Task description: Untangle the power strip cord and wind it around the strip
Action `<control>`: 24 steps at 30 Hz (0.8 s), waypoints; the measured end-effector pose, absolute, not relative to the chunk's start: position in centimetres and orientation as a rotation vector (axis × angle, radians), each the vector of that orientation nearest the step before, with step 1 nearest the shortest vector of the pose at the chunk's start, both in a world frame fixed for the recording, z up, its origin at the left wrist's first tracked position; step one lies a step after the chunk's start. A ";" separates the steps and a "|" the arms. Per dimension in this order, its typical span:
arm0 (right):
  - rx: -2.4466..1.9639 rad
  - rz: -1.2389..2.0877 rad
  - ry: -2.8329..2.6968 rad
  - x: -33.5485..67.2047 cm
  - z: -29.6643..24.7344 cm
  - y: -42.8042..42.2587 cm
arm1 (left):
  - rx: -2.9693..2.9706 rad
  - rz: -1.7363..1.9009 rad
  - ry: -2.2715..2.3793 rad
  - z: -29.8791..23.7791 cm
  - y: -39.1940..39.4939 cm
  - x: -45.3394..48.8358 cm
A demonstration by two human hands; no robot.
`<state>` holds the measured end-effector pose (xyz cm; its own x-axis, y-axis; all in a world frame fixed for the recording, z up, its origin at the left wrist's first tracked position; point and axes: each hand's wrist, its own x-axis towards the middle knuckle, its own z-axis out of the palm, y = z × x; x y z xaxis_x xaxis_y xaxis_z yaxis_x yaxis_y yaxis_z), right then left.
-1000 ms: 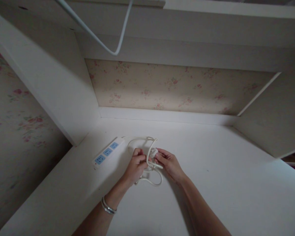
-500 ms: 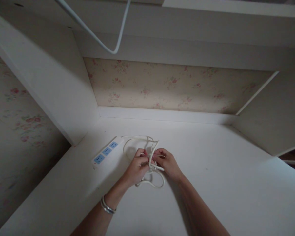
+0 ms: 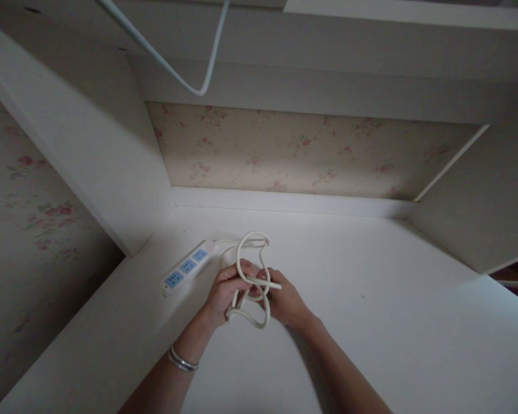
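A white power strip [image 3: 185,267] with blue sockets lies on the white desk [image 3: 371,287], left of my hands. Its cream cord [image 3: 250,253] runs from the strip's far end and loops up and around between my hands. My left hand [image 3: 222,296], with a silver bangle on the wrist, is closed on the cord's loops. My right hand [image 3: 287,302] pinches the cord from the other side, the two hands almost touching. The plug is hidden among the fingers.
The desk sits in a white alcove with a side panel [image 3: 90,144] at left and an angled panel [image 3: 479,201] at right. Floral wallpaper [image 3: 306,149] covers the back. A white cable [image 3: 185,80] hangs down from the shelf above.
Both hands have drawn slightly nearer and leftward, and the cord's loops have tightened and risen into a taller coil between them. The power strip has stayed put.
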<state>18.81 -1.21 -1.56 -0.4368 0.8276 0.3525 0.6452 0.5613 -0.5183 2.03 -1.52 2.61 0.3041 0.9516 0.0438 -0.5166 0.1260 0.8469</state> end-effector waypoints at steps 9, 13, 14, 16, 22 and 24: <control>-2.184 -0.170 -1.637 25.5 -1.8 0.5 | 0.807 1.240 0.834 2.1 -0.4 0.8; -2.134 -0.257 -1.493 26.2 -1.5 0.5 | 0.832 1.190 0.923 2.1 -0.4 1.0; -2.054 -0.227 -1.525 25.6 -1.4 0.4 | 0.841 1.174 0.942 2.2 -0.5 1.1; -1.938 -0.097 -1.648 23.9 -1.2 0.1 | 0.866 1.136 0.970 2.2 -0.6 1.3; -2.037 0.092 -2.008 21.4 -1.2 -0.4 | 0.892 1.054 1.016 2.1 -0.7 1.5; -2.116 0.067 -1.940 22.4 -1.2 0.0 | 0.868 1.027 1.031 2.1 -0.7 1.4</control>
